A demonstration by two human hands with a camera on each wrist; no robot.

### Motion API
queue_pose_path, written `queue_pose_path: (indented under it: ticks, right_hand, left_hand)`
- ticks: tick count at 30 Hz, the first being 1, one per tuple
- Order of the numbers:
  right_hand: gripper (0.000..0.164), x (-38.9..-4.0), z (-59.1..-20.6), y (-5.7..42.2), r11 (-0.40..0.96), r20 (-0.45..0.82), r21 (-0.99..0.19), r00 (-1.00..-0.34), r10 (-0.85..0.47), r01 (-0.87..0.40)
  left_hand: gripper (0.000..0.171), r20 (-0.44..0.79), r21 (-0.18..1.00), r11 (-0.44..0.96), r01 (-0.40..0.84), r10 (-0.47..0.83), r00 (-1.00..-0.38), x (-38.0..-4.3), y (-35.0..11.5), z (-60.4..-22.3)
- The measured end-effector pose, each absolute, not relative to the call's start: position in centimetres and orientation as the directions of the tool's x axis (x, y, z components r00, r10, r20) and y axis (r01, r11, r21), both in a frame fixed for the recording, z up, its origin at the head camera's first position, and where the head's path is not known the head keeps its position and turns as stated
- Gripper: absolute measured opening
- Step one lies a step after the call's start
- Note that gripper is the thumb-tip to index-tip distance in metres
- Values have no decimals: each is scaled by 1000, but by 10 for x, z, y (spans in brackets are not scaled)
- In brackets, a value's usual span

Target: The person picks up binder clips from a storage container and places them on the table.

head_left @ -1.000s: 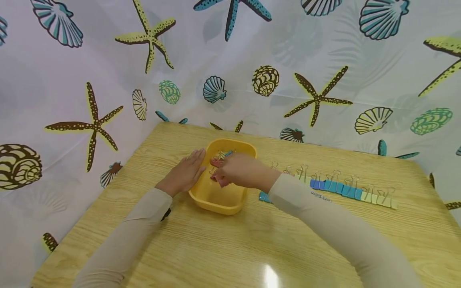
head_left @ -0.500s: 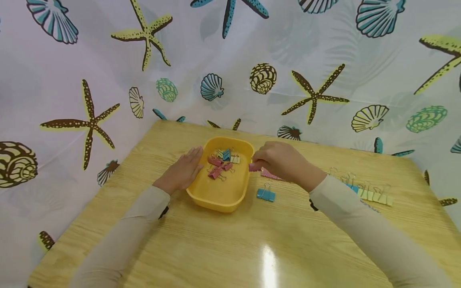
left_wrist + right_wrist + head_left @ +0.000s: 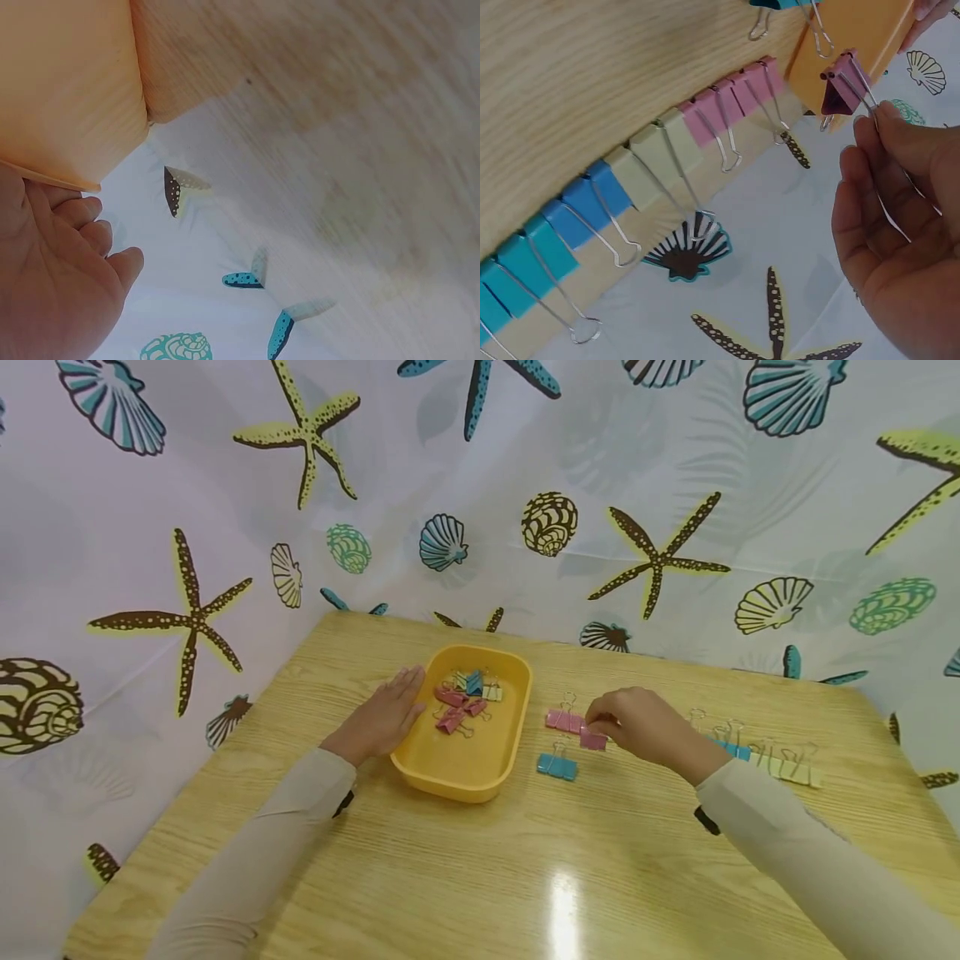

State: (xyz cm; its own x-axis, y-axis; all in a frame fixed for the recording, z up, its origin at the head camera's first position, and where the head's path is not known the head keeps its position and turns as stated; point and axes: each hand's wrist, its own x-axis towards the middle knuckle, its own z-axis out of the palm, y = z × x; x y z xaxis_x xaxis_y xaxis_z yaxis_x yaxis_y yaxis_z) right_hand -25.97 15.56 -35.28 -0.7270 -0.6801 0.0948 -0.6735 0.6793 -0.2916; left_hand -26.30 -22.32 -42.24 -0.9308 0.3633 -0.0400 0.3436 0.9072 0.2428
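A pink binder clip (image 3: pixel 592 740) is pinched by a wire handle between the thumb and fingers of the right hand (image 3: pixel 637 722), its body hanging below the fingertips; it is held over the right half of the scene, just beside the pink end of a long row of clips (image 3: pixel 664 154); whether the tabletop (image 3: pixel 450 877) is touched by it cannot be told. The row is set out edge to edge, with teal, blue, pale yellow and pink shown in turn from the right wrist (its middle is hidden in the head view by the right hand and forearm); a single blue clip (image 3: pixel 557 767) is placed apart, on the near side of the pink end. To the left of these, a yellow tray (image 3: pixel 450 789) is rested on the tabletop; in its far half a loose cluster of clips (image 3: pixel 452 720) is gathered, pink, blue and pale yellow, tipped at various angles. The tray's left side is touched by the left hand (image 3: pixel 382 714), which is laid along the rim with fingers extended, nothing being grasped. Both arms are covered by pale sleeves (image 3: pixel 247 860); the tabletop is backed by a white cloth (image 3: pixel 495 477) printed with starfish and shells.
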Motion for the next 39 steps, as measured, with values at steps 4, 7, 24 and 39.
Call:
queue_pose_path:
  ticks: [4,7,24,39]
  right_hand:
    - [8,-260,-373,165,681,19,-368,-738,-675,-633]
    - [8,-262,-388,169,673,-26,-424,-735,-678,-605]
    - [7,-268,-410,169,666,-50,-497,-748,-662,-556]
    - [7,-267,-410,167,672,-49,-487,-750,-659,-559]
  left_hand:
    - [60,-40,245,908,340,360,-932,-263,-223,-424]
    - [60,-37,242,909,340,359,-933,-263,-224,-424]
    - [59,-23,248,905,346,363,-932,-262,-221,-423]
    - [59,-25,249,908,336,353,-935,-264,-222,-424]
